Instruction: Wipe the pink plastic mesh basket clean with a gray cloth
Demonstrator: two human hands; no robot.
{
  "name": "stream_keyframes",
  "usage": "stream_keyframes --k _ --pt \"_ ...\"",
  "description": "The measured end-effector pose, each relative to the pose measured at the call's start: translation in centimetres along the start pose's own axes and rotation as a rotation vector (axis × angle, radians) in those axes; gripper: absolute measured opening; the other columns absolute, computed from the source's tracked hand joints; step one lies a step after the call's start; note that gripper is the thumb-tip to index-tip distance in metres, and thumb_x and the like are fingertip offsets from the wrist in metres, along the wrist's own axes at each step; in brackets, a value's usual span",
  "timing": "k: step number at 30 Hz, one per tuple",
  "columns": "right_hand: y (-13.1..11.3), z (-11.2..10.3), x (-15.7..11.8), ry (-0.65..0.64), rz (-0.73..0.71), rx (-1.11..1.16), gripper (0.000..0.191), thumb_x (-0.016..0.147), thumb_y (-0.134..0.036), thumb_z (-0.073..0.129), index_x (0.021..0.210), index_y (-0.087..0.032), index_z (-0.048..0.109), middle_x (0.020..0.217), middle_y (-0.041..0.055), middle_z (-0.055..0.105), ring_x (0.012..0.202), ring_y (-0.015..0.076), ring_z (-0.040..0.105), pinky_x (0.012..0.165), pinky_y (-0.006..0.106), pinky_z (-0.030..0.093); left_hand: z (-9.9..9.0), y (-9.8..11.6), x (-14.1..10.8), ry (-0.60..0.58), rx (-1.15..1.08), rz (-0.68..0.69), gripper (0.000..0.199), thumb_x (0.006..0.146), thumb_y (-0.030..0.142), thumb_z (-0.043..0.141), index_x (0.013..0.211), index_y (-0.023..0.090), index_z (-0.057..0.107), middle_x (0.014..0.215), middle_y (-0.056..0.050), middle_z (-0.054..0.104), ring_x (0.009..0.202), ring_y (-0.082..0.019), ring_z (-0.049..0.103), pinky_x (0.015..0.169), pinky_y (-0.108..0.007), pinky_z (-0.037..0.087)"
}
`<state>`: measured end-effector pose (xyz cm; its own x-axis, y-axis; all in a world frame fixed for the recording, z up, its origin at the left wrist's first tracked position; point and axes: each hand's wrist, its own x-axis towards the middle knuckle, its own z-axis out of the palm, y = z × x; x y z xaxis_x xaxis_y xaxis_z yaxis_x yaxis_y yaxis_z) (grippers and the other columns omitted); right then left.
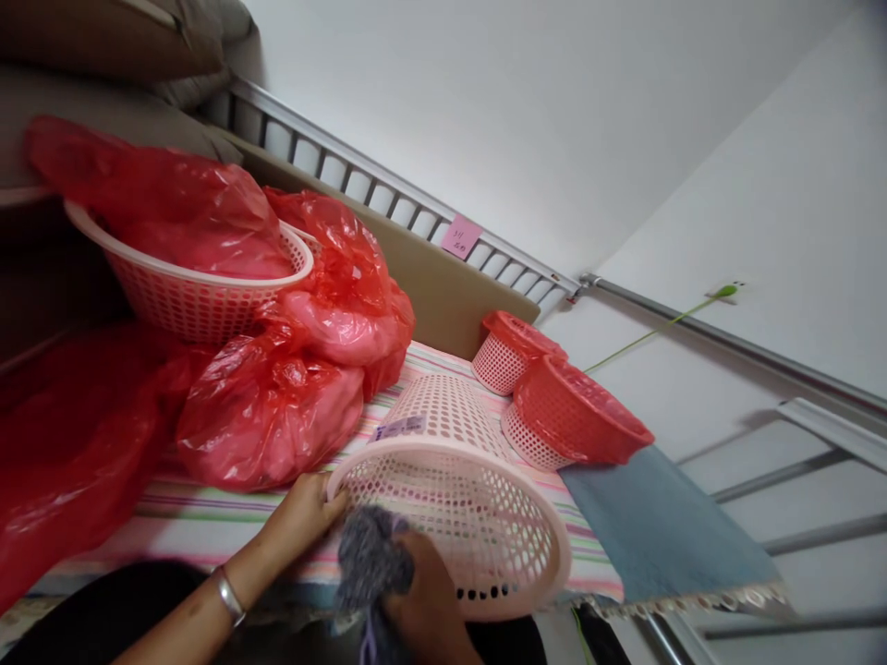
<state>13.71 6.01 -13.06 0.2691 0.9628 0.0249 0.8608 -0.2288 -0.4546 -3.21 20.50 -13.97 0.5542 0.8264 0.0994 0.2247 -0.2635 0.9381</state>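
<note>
Head view: the left hand grasps the left rim of a pale pink basket, which lies tipped over the striped sheet, mouth toward the person. The right hand clutches a bunched grey cloth at that mouth (whether it touches the mesh, I cannot tell). Wiping seems the step in hand; the next move likely calls for a steady rim while the cloth works inside.

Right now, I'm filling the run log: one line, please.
left hand: gripping pink basket by rim; right hand: holding gray fabric; basket: tilted, mouth toward camera
</note>
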Motion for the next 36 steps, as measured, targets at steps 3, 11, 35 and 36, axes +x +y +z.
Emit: stream_keyframes --k 3,11,35,36 --pt "-0.4 -3.1 5.0 0.241 -0.014 -0.037 0.054 0.056 -0.017 0.049 0.11 -0.019 0.055 0.109 0.0089 0.059 0.108 0.0255 0.052 0.097 0.037 0.037 -0.4 0.1 0.1 0.025 0.024 0.007 0.03 0.078 0.033 0.045 0.058 0.015 0.057 0.052 0.0 0.058 0.05 -0.014 0.051 0.049 -0.022 0.034" --pt "2.3 0.1 16.3 0.332 0.101 -0.357 0.055 0.068 -0.024 0.057 0.121 -0.013 0.053 0.118 0.0165 0.055 0.11 0.0298 0.049 0.093 0.039 0.036 -1.5 0.1 0.9 0.049 -0.058 -0.141 0.032 0.078 0.041 0.049 0.071 0.013 0.062 0.062 -0.004 0.066 0.058 -0.018 0.06 0.053 -0.024 0.044" --pt "0.7 1.8 -0.1 -0.088 0.013 -0.112 0.061 0.054 -0.016 0.053 0.115 -0.014 0.056 0.122 0.0148 0.053 0.115 0.0307 0.047 0.099 0.042 0.035 4.7 -1.5 -0.5 -0.163 -0.306 -0.228 0.037 0.078 0.048 0.047 0.078 0.013 0.06 0.063 -0.007 0.068 0.057 -0.021 0.064 0.055 -0.03 0.05" --pt "0.6 1.1 -0.5 -0.119 -0.002 -0.07 0.061 0.051 -0.015 0.052 0.112 -0.015 0.057 0.118 0.0133 0.055 0.112 0.0297 0.05 0.098 0.041 0.037 4.0 -1.1 -0.3 -0.129 -0.278 -0.147 0.034 0.079 0.045 0.047 0.077 0.013 0.061 0.07 -0.007 0.069 0.066 -0.022 0.064 0.062 -0.03 0.05"
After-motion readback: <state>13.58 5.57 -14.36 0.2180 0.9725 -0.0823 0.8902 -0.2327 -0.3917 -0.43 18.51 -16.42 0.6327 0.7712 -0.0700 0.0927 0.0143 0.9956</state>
